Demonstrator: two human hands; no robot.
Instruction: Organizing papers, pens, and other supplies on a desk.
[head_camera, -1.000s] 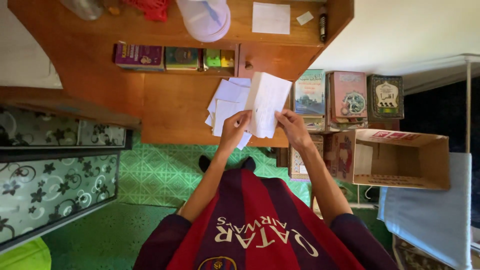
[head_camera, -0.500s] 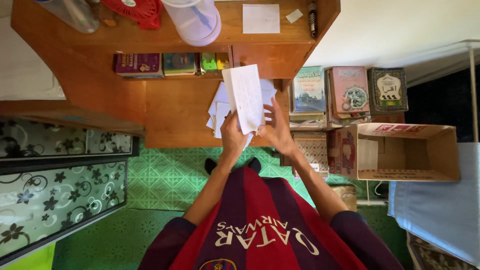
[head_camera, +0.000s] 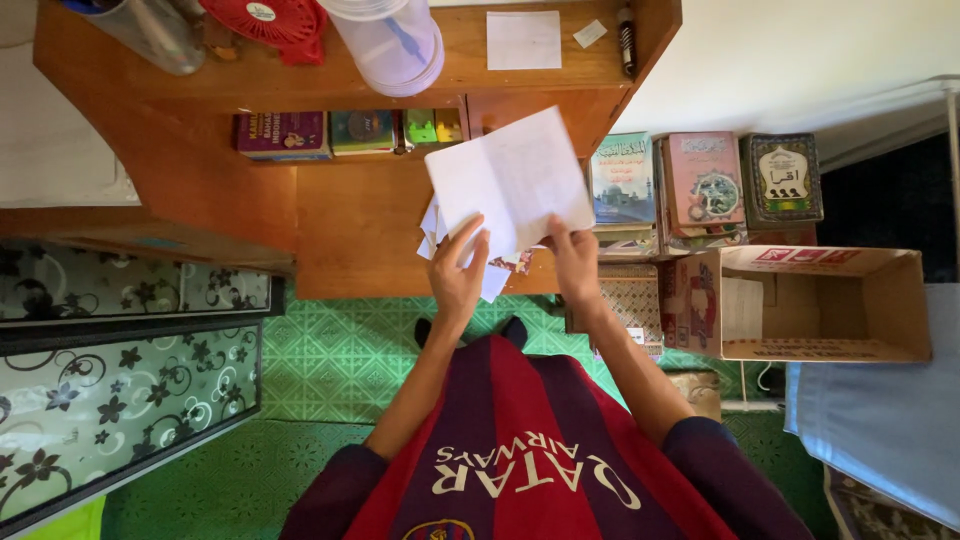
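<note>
— Well, where's the paper?
— White sheet (head_camera: 510, 180) pinched by left hand (head_camera: 458, 275) and right hand (head_camera: 577, 265) above the desk (head_camera: 350, 230); brown open carton (head_camera: 825, 305) at three o'clock; faint writing, probably.

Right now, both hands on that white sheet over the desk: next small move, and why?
Probably lower the white sheet onto the loose papers on the desk. Left hand and right hand pinch its near edge, holding it open just above that pile.
</note>
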